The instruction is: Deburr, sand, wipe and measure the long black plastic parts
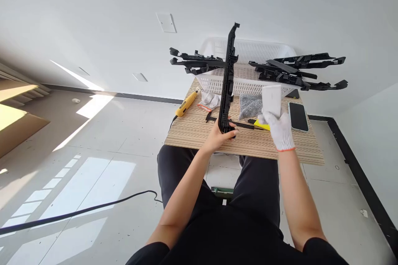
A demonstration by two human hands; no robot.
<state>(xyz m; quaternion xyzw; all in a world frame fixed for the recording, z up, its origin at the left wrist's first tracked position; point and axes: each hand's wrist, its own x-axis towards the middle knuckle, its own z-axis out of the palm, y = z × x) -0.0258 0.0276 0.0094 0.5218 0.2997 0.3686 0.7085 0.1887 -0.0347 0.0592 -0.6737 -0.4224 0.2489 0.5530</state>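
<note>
My bare left hand (pixel 220 136) is closed around the lower end of a long black plastic trim piece (pixel 229 78), which stands up in front of the basket. On my right hand (pixel 277 126) is a white knit glove with an orange cuff. It grips a white rounded rectangular block (pixel 271 100) whose exact kind I cannot make out. A black caliper (pixel 245 125) lies behind my left hand, partly covered. By the gloved fingers is a yellow-handled tool (pixel 261 125), mostly hidden. A grey cloth (pixel 250 106) lies between the two hands, farther back.
A white plastic basket (pixel 211 85) holds several black trim pieces (pixel 298 70) jutting past both sides. On the wooden table (pixel 186 132) are a yellow corded power tool (pixel 186 104), another white glove (pixel 210 100) and a phone (pixel 298 116). A black cable (pixel 93 208) crosses at left.
</note>
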